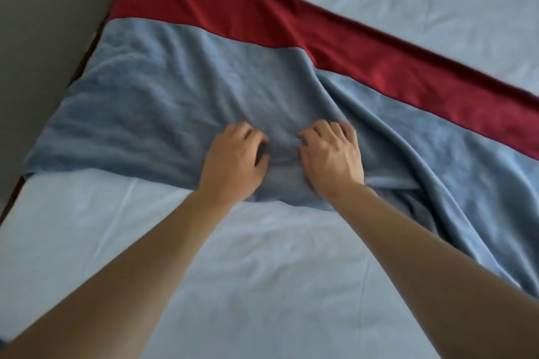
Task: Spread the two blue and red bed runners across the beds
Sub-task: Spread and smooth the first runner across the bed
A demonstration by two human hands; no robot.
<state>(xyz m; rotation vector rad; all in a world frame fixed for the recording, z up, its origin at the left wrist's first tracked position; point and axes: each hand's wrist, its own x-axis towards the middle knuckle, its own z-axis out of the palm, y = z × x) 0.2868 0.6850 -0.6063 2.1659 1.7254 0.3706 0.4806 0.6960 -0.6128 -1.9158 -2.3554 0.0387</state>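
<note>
Where runner lies rumpled on bed, left hand, right hand apparently bunch blue cloth.

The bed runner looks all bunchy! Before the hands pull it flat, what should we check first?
1. Both hands have hold of the cloth: ok. The left hand and right hand both pinch the blue part of the bed runner near its front edge.
2. Left side lies flat: ok, only light wrinkles.
3. Right side lies flat: not ok. Deep folds bunch up beside the right hand.
4. Red band lies straight: ok, it runs smoothly along the far edge.
5. Runner reaches across the whole bed: cannot tell, its right end runs out of view.
</note>
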